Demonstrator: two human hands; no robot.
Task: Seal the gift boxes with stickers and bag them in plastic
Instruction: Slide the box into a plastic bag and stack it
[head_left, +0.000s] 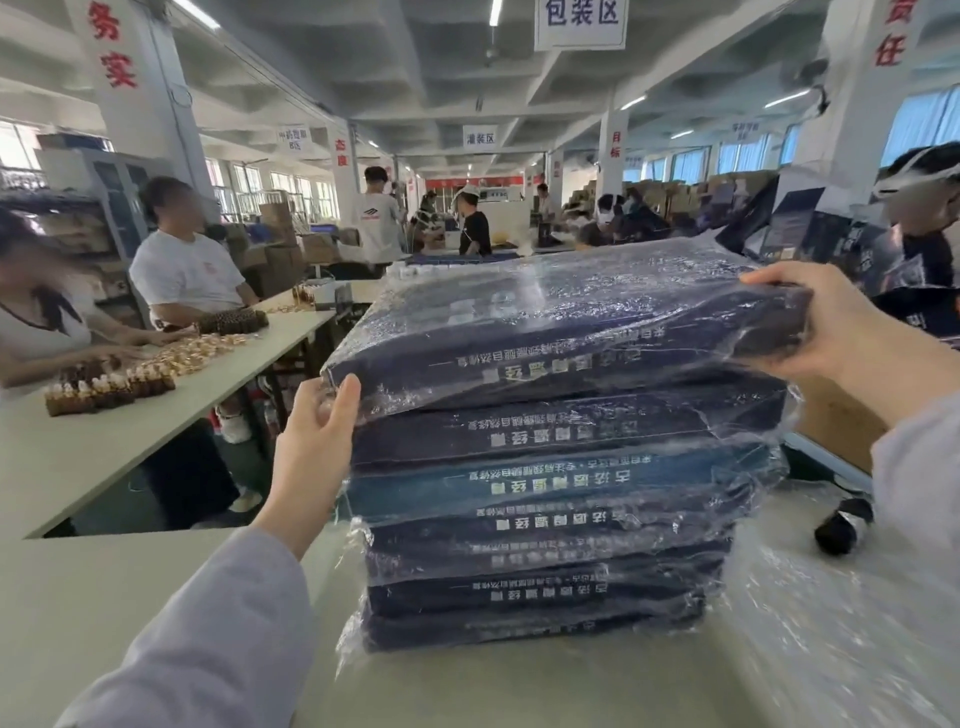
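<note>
Navy gift box (571, 332), bagged in clear plastic: flat, stiff, probably slick. Lies tilted atop the stack (545, 519) of bagged boxes on the table (130, 597). Left hand (317, 421) grips its left corner, right hand (821, 322) its right end; best held at both ends.

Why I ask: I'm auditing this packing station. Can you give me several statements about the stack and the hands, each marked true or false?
1. The top box is wrapped in clear plastic. True.
2. The left hand and the right hand grip opposite ends of it. True.
3. The boxes in the stack are red. False: they are dark blue.
4. A dark roll lies on the table left of the stack. False: it lies to the right of the stack.
</note>
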